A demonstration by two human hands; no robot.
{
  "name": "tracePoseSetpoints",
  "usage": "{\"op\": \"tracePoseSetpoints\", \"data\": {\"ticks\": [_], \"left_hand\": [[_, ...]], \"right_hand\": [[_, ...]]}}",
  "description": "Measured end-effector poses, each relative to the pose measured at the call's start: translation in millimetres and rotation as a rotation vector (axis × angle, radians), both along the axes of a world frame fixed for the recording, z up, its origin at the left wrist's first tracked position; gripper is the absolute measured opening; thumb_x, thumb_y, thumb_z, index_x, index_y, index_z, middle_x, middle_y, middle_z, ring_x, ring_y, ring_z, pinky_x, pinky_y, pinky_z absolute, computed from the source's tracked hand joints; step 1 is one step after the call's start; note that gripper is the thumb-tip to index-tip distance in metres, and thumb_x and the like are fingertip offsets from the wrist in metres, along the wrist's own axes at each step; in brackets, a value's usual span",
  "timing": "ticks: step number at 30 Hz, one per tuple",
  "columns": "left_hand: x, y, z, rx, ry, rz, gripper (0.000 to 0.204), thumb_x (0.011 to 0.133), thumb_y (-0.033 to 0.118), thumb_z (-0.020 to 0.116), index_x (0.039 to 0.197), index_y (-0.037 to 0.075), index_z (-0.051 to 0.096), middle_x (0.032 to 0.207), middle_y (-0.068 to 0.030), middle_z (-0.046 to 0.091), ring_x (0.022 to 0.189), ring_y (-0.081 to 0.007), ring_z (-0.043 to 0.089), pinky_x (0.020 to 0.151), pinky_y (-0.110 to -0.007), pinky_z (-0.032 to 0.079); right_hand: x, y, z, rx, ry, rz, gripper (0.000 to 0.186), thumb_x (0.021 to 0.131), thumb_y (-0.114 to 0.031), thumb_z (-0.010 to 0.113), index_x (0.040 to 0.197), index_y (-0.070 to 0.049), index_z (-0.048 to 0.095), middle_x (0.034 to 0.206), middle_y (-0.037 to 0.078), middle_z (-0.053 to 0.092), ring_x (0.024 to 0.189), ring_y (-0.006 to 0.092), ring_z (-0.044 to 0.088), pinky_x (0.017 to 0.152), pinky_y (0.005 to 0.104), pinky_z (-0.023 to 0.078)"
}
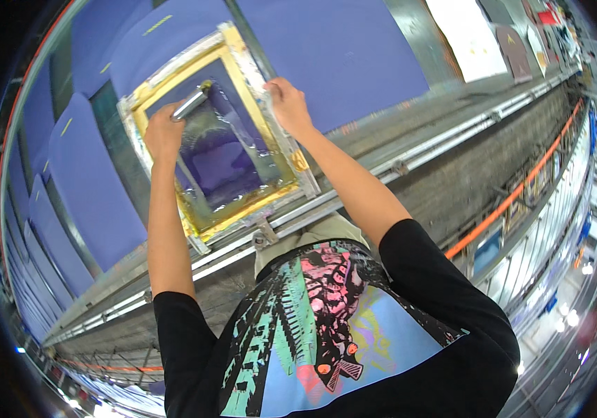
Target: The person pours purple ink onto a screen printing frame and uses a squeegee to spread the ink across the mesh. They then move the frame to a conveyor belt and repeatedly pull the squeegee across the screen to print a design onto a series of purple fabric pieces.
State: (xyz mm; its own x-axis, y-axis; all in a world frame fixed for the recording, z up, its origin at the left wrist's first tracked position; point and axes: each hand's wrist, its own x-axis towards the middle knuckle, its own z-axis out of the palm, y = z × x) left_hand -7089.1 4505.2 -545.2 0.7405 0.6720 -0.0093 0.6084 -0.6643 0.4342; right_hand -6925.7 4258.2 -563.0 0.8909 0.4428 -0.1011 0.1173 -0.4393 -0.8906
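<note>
A screen-printing frame [176, 64] with yellow-taped, ink-smeared edges lies tilted on the long table in front of me. Glossy wet ink [222, 167] spreads over its mesh, and purple shows through in the middle. My left hand [164, 131] is closed round one end of a metal-handled squeegee [192, 102], which rests across the upper part of the mesh inside the frame. At the frame's right side my right hand [287, 106] grips the outer edge, its fingers partly hidden. Both forearms reach forward from black sleeves.
Purple fabric pieces [333, 56] lie flat along the table, more of them [93, 181] to the left. A metal rail [445, 146] runs along the table's near edge, close to my waist. A white sheet [467, 38] and a brown piece [513, 52] lie farther right.
</note>
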Motion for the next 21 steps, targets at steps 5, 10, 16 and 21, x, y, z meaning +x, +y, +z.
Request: {"op": "tracePoseSetpoints", "data": {"ticks": [5, 10, 16, 21], "left_hand": [[-49, -80, -16, 0.179, -0.061, -0.095, 0.047, 0.082, -0.001, 0.066, 0.118, 0.026, 0.079, 0.115, 0.0001, 0.076, 0.097, -0.0285, 0.069, 0.085, -0.04, 0.055], [-101, -118, -4, 0.02, -0.126, -0.165, 0.056, 0.078, -0.006, 0.067, 0.12, 0.029, 0.078, 0.12, 0.0011, 0.076, 0.095, -0.0227, 0.07, 0.084, -0.035, 0.055], [-27, 18, -26, 0.09, 0.124, -0.017, 0.052, 0.088, 0.033, 0.073, 0.135, 0.013, 0.069, 0.098, -0.0166, 0.075, 0.087, -0.0283, 0.072, 0.08, -0.039, 0.054], [-1, 2, -25, 0.072, 0.159, 0.028, 0.043, 0.088, 0.03, 0.07, 0.13, 0.027, 0.072, 0.105, -0.0131, 0.076, 0.095, -0.0329, 0.073, 0.081, -0.042, 0.054]], "right_hand": [[-1, -3, 5, 0.014, 0.024, -0.026, 0.024, 0.104, -0.021, 0.053, 0.106, -0.007, 0.073, 0.072, 0.02, 0.065, 0.065, 0.0383, 0.063, 0.066, 0.0455, 0.049], [-1, -7, -1, 0.03, -0.046, -0.005, 0.025, 0.103, -0.018, 0.052, 0.102, -0.006, 0.073, 0.078, 0.022, 0.068, 0.073, 0.043, 0.067, 0.072, 0.0504, 0.053], [0, 3, 5, -0.035, 0.038, 0.024, 0.026, 0.105, -0.022, 0.053, 0.112, -0.005, 0.071, 0.096, 0.027, 0.07, 0.095, 0.0449, 0.068, 0.084, 0.0522, 0.053], [4, -1, -19, 0.008, -0.141, 0.062, 0.025, 0.105, -0.019, 0.051, 0.112, -0.003, 0.069, 0.103, 0.027, 0.07, 0.103, 0.0478, 0.066, 0.086, 0.053, 0.052]]}}
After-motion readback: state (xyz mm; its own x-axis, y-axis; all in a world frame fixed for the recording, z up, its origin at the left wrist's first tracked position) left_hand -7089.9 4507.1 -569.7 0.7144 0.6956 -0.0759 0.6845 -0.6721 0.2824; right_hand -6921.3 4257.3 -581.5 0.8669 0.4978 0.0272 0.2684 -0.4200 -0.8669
